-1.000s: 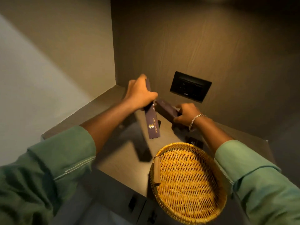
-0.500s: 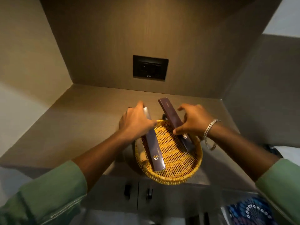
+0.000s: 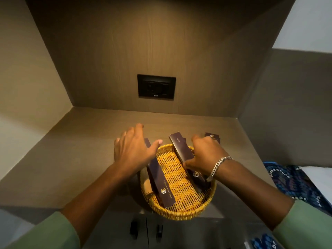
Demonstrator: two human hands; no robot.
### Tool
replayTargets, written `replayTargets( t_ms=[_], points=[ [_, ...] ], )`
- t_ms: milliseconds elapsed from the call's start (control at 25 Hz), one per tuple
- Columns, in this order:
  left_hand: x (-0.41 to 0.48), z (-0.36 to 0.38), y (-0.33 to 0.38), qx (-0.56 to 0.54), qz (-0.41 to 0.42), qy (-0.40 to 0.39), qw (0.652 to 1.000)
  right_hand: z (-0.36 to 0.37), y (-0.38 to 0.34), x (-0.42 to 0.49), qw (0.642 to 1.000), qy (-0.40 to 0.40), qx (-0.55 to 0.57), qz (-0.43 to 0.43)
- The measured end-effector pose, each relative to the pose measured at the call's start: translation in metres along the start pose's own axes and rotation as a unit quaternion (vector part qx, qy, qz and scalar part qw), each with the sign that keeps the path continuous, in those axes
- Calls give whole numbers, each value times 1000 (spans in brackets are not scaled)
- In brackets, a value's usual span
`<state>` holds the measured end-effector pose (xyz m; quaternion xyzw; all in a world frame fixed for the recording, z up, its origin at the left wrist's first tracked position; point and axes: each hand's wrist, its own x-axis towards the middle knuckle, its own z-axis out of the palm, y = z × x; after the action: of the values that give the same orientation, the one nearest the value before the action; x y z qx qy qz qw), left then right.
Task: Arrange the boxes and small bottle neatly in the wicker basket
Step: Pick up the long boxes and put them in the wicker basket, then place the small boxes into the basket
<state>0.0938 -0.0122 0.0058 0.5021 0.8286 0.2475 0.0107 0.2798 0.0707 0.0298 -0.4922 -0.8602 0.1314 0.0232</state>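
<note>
— So, how many boxes?
— Three: two long dark purple boxes (image 3: 161, 184) in the round wicker basket (image 3: 179, 211), one small box (image 3: 212, 137) behind on the table (image 3: 71, 150).
— Hands?
— Left hand (image 3: 133, 150) spread open, holding nothing; right hand (image 3: 206, 157) pinches the right-side box (image 3: 179, 146).

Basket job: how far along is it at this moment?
Done: one long box lies in the basket, the left hand spread open above its far end. In hand: the right hand is setting a second long box inside. Left: a small box sits behind the basket; no bottle is visible.
</note>
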Motion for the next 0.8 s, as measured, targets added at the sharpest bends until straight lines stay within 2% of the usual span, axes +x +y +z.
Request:
replayTargets(
  t_ms=[80,120,160,240,320,400,480,560,800],
  points=[
    [14,-6,16,-30,70,79,994,-22,17,15,998,67,7,10],
    [23,-6,28,-40,107,82,990,-35,30,27,995,100,9,20],
    [33,-5,41,-41,135,52,989,-46,43,38,992,122,14,30],
    [55,5,68,10,154,-77,985,-56,70,60,993,114,32,29],
    [77,18,92,66,118,-209,968,-47,90,74,999,33,27,-3],
    [96,33,106,98,71,-269,955,-28,104,80,999,-39,16,-34],
    [108,47,114,154,45,-298,941,-11,115,85,997,-55,16,-53],
    [112,61,118,205,39,-309,928,-4,122,91,998,-28,29,-58],
    [115,82,110,190,24,-280,941,0,135,100,997,-6,42,-57]
  ],
)
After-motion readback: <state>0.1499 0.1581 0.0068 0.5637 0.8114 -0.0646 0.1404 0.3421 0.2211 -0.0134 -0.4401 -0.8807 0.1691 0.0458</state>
